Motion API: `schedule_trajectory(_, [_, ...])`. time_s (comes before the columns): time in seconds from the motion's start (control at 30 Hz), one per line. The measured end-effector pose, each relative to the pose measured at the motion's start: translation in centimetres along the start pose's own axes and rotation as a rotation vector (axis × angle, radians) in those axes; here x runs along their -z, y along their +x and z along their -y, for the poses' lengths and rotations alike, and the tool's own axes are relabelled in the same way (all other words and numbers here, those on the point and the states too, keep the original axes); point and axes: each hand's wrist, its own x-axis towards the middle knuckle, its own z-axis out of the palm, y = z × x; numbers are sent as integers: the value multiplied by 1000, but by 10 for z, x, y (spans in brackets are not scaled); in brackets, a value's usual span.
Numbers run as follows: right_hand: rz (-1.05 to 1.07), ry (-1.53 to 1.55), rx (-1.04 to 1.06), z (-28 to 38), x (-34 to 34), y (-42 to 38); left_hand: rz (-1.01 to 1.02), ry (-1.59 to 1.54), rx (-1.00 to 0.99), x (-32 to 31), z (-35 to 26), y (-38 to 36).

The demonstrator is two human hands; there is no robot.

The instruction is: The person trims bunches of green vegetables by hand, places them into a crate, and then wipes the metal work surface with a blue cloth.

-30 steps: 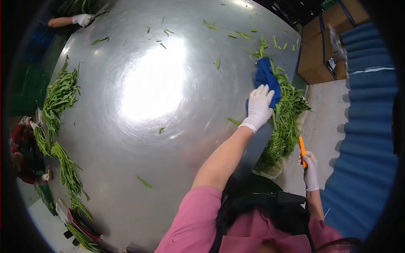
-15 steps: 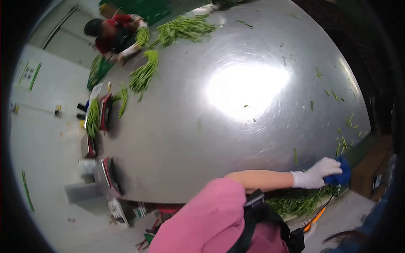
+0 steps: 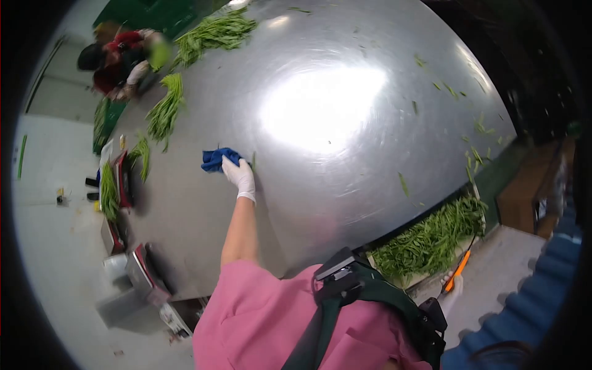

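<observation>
My left hand (image 3: 239,176), in a white glove, is closed on a bunched blue cloth (image 3: 221,159) on the metal table (image 3: 203,228). A small green scrap (image 3: 253,161) lies just right of the cloth. At the lower right, my right hand (image 3: 452,287), gloved and partly hidden, is closed on an orange-handled tool (image 3: 457,271) with a thin dark end pointing up. Beside that tool, a container along the table's edge holds a heap of cut green leaves (image 3: 425,243).
Across the table, a person in red (image 3: 120,61) handles greens. Bunches of green stalks (image 3: 165,111) and a larger pile (image 3: 216,34) lie nearby. Red-and-grey devices (image 3: 147,271) line the left edge. Scraps (image 3: 450,90) dot the right side. A brown box (image 3: 527,185) stands at right.
My left hand has moved with the blue cloth from the table's right corner to its left-centre part. The leaf container shows more fully. The camera view has shifted.
</observation>
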Motion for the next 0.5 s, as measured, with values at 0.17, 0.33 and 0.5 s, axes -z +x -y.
schedule_trajectory(0.17, [-23,25,-55,1,2,-20,429,-587,-143,-56,-225,-92])
schedule_trajectory(0.33, [-85,87,-51,-58,70,18,827,-729,-852,-98,-305,-249])
schedule_trajectory(0.5, [-165,81,-31,-28,60,6,1658,-836,-934,-39,-294,-412])
